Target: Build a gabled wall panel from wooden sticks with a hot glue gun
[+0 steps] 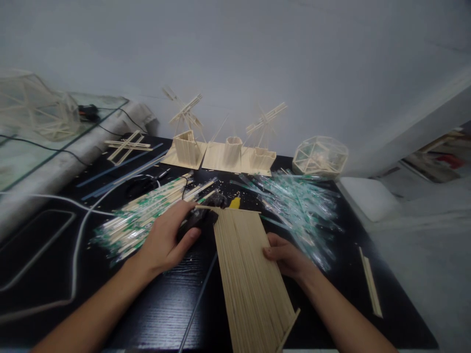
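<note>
Left hand (167, 236) half-closed around dark tool (194, 223), perhaps glue gun; right hand (286, 256) pinches wooden panel (250, 264), seemingly light, stiff, fragile; best by edges.

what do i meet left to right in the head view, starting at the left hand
Left hand → stick panel → right hand → loose sticks.

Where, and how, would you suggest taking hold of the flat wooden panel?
Pinch the panel midway along its long right edge, probably best from the right: it looks thin and flat, and that stretch is straight, clear of the far stick and near stick at its ends.
</note>
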### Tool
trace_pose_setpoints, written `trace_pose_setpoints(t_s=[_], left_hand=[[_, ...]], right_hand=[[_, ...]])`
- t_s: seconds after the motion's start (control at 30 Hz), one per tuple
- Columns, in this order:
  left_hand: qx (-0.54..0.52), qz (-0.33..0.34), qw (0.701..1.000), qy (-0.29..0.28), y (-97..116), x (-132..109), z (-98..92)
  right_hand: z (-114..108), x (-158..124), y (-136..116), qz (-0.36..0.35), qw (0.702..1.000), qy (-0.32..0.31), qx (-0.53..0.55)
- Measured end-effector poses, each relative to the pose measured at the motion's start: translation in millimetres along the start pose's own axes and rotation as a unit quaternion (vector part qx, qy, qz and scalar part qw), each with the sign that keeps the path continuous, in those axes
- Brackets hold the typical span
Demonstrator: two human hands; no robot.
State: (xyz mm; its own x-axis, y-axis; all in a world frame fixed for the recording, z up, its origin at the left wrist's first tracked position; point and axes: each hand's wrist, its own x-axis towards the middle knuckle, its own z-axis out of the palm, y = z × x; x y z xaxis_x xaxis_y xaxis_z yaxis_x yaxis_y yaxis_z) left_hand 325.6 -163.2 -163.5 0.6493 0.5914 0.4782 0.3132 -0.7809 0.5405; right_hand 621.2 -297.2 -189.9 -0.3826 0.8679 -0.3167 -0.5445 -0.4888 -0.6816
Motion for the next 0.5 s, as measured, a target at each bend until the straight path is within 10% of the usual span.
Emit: trace_pose_setpoints(t_s=[0.5], left_hand=[[0.048, -0.014, 0.999, 0.015, 3.8, 1.8, -1.3]], right_hand=[[0.5, -0.6, -0.3, -0.004, 1.000, -0.007, -0.014]])
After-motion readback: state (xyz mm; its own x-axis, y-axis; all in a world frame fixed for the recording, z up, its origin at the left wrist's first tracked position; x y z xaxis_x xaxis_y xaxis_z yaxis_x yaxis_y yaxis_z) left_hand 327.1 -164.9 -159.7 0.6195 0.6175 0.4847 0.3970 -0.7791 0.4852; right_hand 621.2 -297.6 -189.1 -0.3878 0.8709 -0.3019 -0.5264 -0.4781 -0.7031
